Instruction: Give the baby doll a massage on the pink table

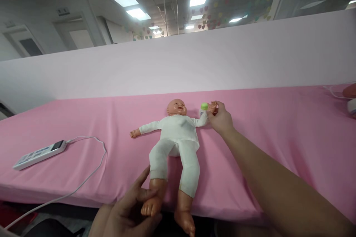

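Head view: left of the left hand point(129, 207), a long white corded device point(40, 154); between both hands, a plastic baby doll point(178, 129) in white cloth, one foot gripped by the left; a green-capped bottle point(204, 106) beside the right hand point(223, 120), which pinches the doll's hand.

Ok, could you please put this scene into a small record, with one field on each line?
Surface: pink cloth, white panel behind
Doll: on its back, white clothes, head away from the person
Left hand: holds the doll near its ankle, on the picture's left
Right hand: fingers on the doll's hand, on the picture's right
Bottle: green lid, upright, partly hidden, close to that doll hand
White device: lies far left, perhaps a power strip, with white cable
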`<state>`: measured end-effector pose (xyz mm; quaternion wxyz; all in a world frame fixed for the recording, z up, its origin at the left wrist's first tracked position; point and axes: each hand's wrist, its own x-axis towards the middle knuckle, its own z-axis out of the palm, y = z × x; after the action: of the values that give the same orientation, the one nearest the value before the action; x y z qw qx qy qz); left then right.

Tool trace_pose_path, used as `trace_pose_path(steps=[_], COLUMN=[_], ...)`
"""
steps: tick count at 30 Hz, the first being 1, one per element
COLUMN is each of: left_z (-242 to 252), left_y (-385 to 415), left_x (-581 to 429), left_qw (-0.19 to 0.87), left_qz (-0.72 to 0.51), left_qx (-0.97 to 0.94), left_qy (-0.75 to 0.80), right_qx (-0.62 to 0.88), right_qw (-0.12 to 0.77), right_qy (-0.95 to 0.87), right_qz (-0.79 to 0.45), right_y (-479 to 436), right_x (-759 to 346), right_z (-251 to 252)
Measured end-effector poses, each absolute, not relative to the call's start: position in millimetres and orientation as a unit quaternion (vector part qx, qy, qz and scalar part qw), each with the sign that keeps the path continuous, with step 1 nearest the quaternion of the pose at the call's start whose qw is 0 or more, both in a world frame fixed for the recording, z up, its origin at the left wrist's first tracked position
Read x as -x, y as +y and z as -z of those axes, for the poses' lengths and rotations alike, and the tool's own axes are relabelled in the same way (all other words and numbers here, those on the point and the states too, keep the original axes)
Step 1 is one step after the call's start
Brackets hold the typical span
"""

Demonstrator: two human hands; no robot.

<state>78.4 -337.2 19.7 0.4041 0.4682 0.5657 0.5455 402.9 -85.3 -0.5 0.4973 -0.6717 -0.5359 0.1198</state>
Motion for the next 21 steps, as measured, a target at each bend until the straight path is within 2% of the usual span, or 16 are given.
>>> trace_pose_path(steps=[3,9,17,21], left_z=[-28,-29,-45,-45], left_y=[-319,-276,-237,-221], left_x=[-79,-84,-102,-107], left_qw=[0.401,0.409,0.501,0.492], left_qz=[-0.532,-0.543,-0.489,-0.480], left_qx=[-0.493,-0.571,-0.544,-0.557], left_qy=[0.560,0.459,0.463,0.467], right_qx=[0.577,0.443,0.353,0.342], right_qw=[0.527,0.460,0.394,0.382], right_qy=[-0.615,-0.768,-0.849,-0.858], right_qz=[-0.104,-0.047,0.010,0.021], right_y=[-95,-113,-114,-112], right_x=[-378,-340,-328,-325], right_z=[-2,-5,-6,-5])
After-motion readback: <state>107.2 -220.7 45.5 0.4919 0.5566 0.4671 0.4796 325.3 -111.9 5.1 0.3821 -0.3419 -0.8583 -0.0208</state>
